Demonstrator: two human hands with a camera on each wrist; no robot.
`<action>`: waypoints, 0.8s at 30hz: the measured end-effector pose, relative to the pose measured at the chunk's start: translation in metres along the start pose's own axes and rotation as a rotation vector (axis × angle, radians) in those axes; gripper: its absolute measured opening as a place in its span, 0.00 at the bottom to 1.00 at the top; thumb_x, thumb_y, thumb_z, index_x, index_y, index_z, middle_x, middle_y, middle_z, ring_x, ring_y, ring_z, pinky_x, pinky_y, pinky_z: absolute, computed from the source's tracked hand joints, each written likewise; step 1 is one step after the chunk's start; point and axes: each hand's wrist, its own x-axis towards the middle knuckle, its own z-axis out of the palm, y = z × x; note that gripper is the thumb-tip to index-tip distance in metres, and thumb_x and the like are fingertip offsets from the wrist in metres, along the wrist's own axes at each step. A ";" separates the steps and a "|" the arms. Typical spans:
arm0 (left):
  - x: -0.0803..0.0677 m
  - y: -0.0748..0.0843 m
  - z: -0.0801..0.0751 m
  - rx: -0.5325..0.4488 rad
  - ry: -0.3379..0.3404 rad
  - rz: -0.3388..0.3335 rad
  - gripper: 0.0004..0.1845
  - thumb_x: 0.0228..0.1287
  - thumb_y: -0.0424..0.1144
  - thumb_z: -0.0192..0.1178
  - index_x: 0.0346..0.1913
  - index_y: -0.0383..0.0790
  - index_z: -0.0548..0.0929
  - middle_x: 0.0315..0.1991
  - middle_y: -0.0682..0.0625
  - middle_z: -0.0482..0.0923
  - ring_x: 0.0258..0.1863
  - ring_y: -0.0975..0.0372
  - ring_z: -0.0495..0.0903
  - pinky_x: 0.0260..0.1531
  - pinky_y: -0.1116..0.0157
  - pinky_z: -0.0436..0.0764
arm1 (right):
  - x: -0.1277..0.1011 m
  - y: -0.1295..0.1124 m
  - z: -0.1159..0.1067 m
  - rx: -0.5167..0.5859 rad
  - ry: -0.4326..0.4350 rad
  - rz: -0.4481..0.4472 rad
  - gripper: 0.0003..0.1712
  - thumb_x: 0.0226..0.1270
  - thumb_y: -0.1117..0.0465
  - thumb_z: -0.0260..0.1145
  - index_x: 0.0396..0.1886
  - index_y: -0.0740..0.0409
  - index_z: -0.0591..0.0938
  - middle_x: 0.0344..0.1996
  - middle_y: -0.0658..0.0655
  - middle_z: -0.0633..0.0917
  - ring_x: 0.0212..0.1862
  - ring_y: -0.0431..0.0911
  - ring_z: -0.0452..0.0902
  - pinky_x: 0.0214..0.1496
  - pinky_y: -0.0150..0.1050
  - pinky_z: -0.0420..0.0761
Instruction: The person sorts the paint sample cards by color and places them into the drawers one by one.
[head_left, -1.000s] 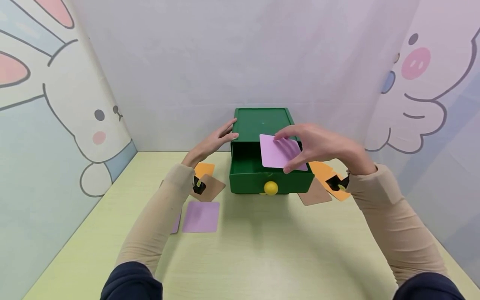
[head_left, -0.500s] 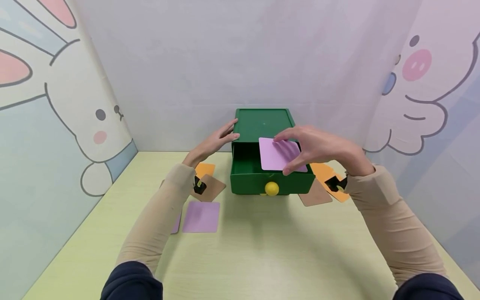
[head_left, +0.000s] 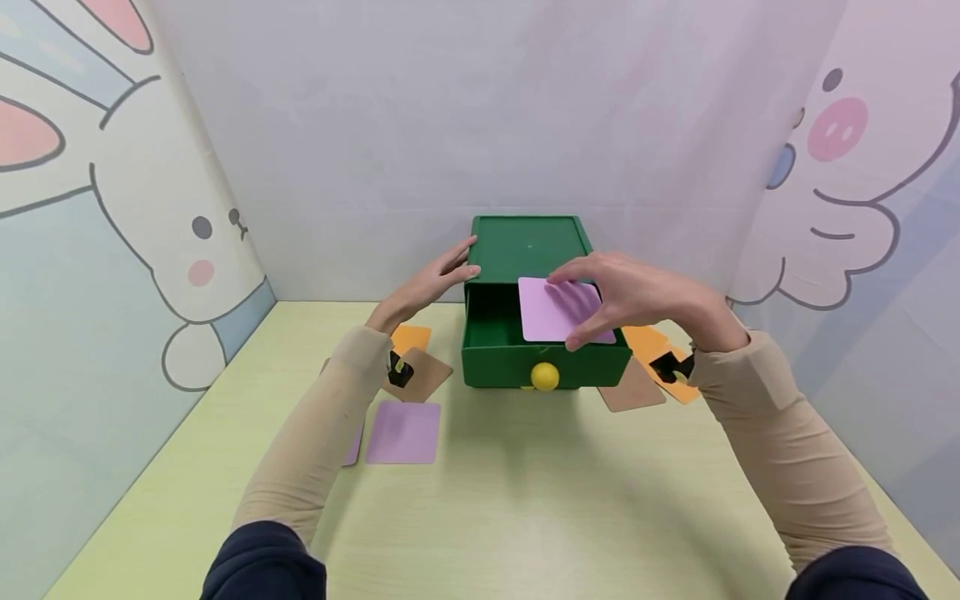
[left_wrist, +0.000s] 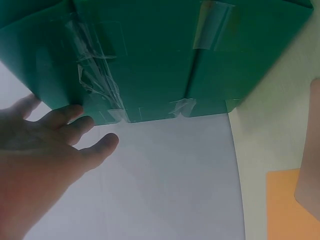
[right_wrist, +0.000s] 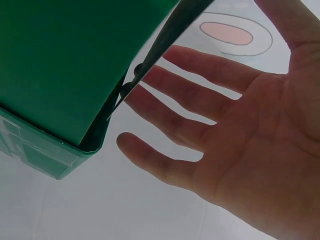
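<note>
We hold a flat lilac card (head_left: 558,310), a matte square with rounded corners, over the open drawer (head_left: 495,333) of the green box (head_left: 527,246). Our right hand (head_left: 637,296) pinches it, thumb under the near edge and the spread, almost straight fingers (right_wrist: 200,95) along the far side; in the right wrist view the card shows edge-on as a thin dark line. The drawer is pulled out toward us and has a round yellow knob (head_left: 544,376) on its front. Our left hand (head_left: 431,283) rests on the box's left top edge with fingers extended and relaxed, gripping nothing. The left wrist view shows the box's smooth green wall patched with clear tape (left_wrist: 97,80).

On the pale wood-grain table (head_left: 525,517) lie more thin cards: lilac (head_left: 402,432), brown (head_left: 423,375) and orange (head_left: 411,338) left of the box, brown (head_left: 632,388) and orange (head_left: 656,346) on the right.
</note>
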 end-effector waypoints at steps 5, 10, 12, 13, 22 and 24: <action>-0.001 -0.001 0.000 0.000 0.001 -0.001 0.37 0.74 0.49 0.46 0.78 0.54 0.41 0.80 0.52 0.36 0.79 0.57 0.41 0.75 0.46 0.49 | -0.001 0.000 -0.001 0.015 -0.017 0.003 0.46 0.45 0.44 0.79 0.63 0.60 0.76 0.61 0.58 0.78 0.60 0.55 0.71 0.60 0.54 0.73; -0.002 -0.001 -0.001 0.000 0.002 -0.004 0.37 0.74 0.49 0.46 0.78 0.54 0.41 0.80 0.53 0.36 0.79 0.57 0.41 0.75 0.46 0.49 | -0.004 0.008 -0.004 0.119 0.028 0.035 0.43 0.51 0.47 0.76 0.65 0.61 0.73 0.65 0.61 0.74 0.68 0.58 0.66 0.68 0.59 0.66; -0.001 0.000 -0.001 -0.002 0.004 -0.001 0.37 0.74 0.49 0.46 0.78 0.54 0.41 0.80 0.53 0.36 0.79 0.57 0.41 0.75 0.46 0.49 | -0.004 0.017 -0.004 0.172 0.091 0.056 0.41 0.54 0.50 0.75 0.66 0.60 0.73 0.65 0.62 0.74 0.67 0.58 0.67 0.67 0.58 0.67; -0.001 0.000 -0.001 -0.003 0.004 0.000 0.37 0.74 0.49 0.46 0.78 0.54 0.41 0.80 0.53 0.36 0.79 0.57 0.41 0.75 0.46 0.49 | -0.003 0.023 -0.003 0.196 0.125 0.073 0.40 0.56 0.51 0.74 0.66 0.59 0.72 0.65 0.62 0.74 0.67 0.58 0.67 0.67 0.58 0.67; -0.001 0.001 0.001 0.005 0.012 0.002 0.37 0.74 0.49 0.46 0.78 0.53 0.41 0.80 0.53 0.37 0.79 0.57 0.41 0.75 0.46 0.50 | 0.003 0.094 0.016 0.494 0.188 0.277 0.43 0.66 0.45 0.64 0.76 0.36 0.55 0.75 0.56 0.60 0.74 0.57 0.57 0.69 0.65 0.61; -0.001 0.001 0.001 0.008 0.012 0.004 0.37 0.74 0.49 0.45 0.78 0.53 0.40 0.80 0.52 0.37 0.79 0.57 0.42 0.74 0.46 0.50 | 0.003 0.105 0.021 0.548 0.156 0.288 0.42 0.67 0.44 0.61 0.76 0.31 0.51 0.76 0.55 0.58 0.76 0.55 0.53 0.71 0.66 0.56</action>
